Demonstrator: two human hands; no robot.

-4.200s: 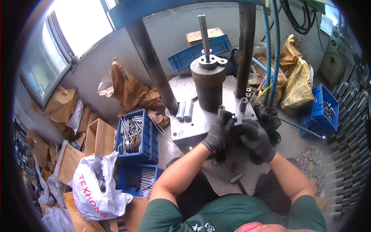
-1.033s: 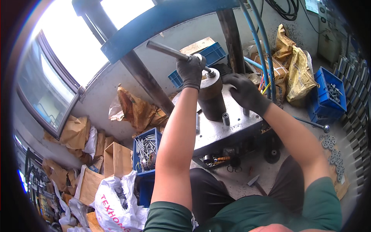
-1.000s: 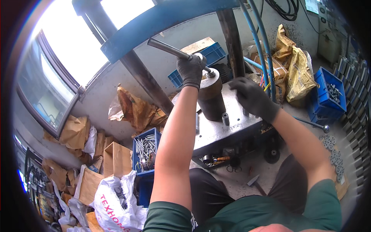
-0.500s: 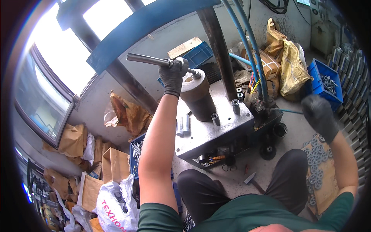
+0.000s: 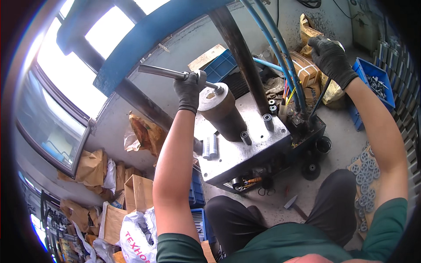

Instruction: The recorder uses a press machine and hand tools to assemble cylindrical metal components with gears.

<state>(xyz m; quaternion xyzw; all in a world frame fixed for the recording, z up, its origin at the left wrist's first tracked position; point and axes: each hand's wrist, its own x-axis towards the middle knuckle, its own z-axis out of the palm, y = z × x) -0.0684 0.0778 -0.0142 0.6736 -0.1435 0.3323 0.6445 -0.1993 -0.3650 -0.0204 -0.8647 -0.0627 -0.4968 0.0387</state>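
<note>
2 gloved hands work apart over a grey steel press table (image 5: 245, 160). Nearest, at 6 o'clock, the person's dark trousers sit behind a small hammer (image 5: 293, 205) on the floor. Further out, the left hand (image 5: 189, 90) has its fingers wrapped tight around a long steel rod (image 5: 169, 73) (it pokes into the top of a dark cylinder (image 5: 221, 114)). Farthest, at 1 o'clock, the right hand (image 5: 330, 57) reaches toward tan sacks (image 5: 331, 90), fingers curled; whether it holds anything I cannot tell.
</note>
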